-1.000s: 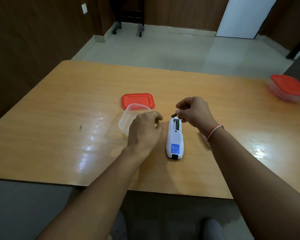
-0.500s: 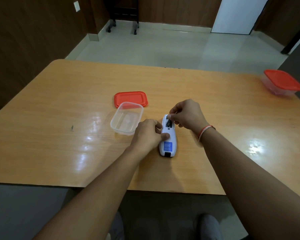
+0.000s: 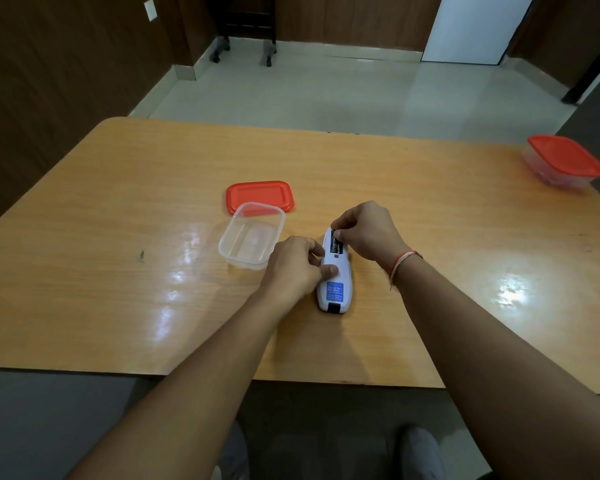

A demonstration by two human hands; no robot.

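l hand grip: left hand (image 3: pixel 293 268) curled, thumb on top of and index at the left edge of the white oblong plastic handheld device (image 3: pixel 335 285); pins it to the table
r hand grip: right hand (image 3: pixel 364 233) curled, fingertips bunched at the far end of the open battery bay (image 3: pixel 336 244); can't tell if anything's pinched betw. them, too small
bay: dark slot w/ cylindrical cells inside, cover off, in the far half of the device
device pos: flat on the table, approx centre, betw. both hands, back side up
long axis: runs near-to-far, almost straight away from the person, far end leaning a bit right
ends: bay end points away; end w/ black notch points at the person; blue label (image 3: pixel 334 292) on the near half
r wrist: red-and-white thread band (image 3: pixel 400 263)
just left: clear rectangular plastic tub (image 3: pixel 250 237), lid off, upright, close to l hand knuckles
behind tub: flat red rectangular lid (image 3: pixel 260 196), tub's far rim overlaps its near edge
far right: second clear tub w/ red lid on (image 3: pixel 565 161), near the table corner, well apart
surface: orange wood-grain table (image 3: pixel 118 202), glossy w/ light glare
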